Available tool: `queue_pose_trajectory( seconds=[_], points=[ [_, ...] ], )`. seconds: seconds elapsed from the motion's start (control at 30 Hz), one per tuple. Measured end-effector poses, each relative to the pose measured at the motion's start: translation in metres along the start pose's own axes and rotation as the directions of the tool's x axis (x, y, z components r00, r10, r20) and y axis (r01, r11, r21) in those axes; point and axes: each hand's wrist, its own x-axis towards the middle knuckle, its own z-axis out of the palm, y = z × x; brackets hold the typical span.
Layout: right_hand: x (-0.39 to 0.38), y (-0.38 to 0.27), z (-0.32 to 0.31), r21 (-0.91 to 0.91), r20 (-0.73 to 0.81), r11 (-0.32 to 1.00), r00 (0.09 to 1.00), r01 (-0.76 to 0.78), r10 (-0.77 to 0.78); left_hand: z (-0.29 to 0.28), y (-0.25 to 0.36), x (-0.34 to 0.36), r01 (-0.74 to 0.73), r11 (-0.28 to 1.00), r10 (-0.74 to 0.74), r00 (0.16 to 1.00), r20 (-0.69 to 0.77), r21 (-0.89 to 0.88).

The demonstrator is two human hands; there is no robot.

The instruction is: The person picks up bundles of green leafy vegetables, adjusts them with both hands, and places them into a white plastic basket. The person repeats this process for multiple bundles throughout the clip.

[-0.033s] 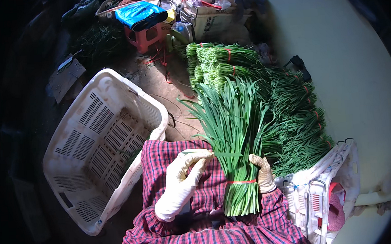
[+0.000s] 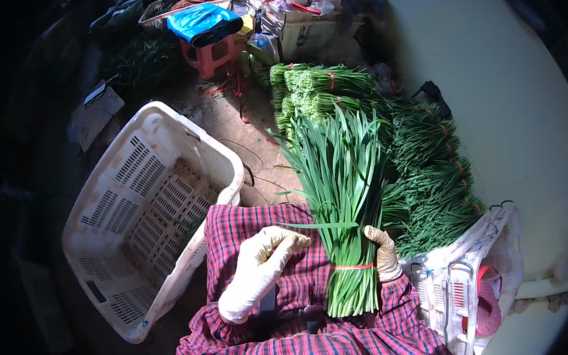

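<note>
A bunch of garlic chives (image 2: 345,193) rests upright along my lap, leaves pointing away and cut stems toward me. A red band (image 2: 352,266) circles its lower part. My right hand (image 2: 385,256), in a pale glove, is closed around the bunch's right side by the band. To the left of the bunch, my gloved left hand (image 2: 258,267) is curled, thumb and fingertips brought together with nothing visible between them. A single loose chive leaf (image 2: 319,226) lies crosswise over the bunch, just above those fingertips. The right fingers are partly hidden behind the stems.
A white slatted plastic basket (image 2: 167,295) stands tilted at my left. Tied chive bundles (image 2: 429,162) are stacked at far centre and right. A white crate (image 2: 456,284) stands at right. Farther off are a red stool (image 2: 206,58) and a blue plastic bag (image 2: 204,23).
My left hand has drawn slightly down and left, and the crosswise leaf has left its fingertips. The bunch has straightened a little in my right hand.
</note>
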Motion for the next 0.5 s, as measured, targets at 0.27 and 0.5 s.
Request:
queue_pose_trajectory(
  seconds=[0.27,0.5],
  points=[
    [-0.011,0.019,0.039,-0.090,0.206,0.981,0.967,0.173,-0.151,0.016,-0.030,0.036,0.221,0.732,-0.219,0.972,0.084,-0.644],
    [-0.028,-0.007,0.089,-0.524,0.218,0.706,0.876,0.476,-0.429,0.030,-0.034,0.039,0.080,0.898,-0.138,0.985,-0.105,-0.433]
  ],
)
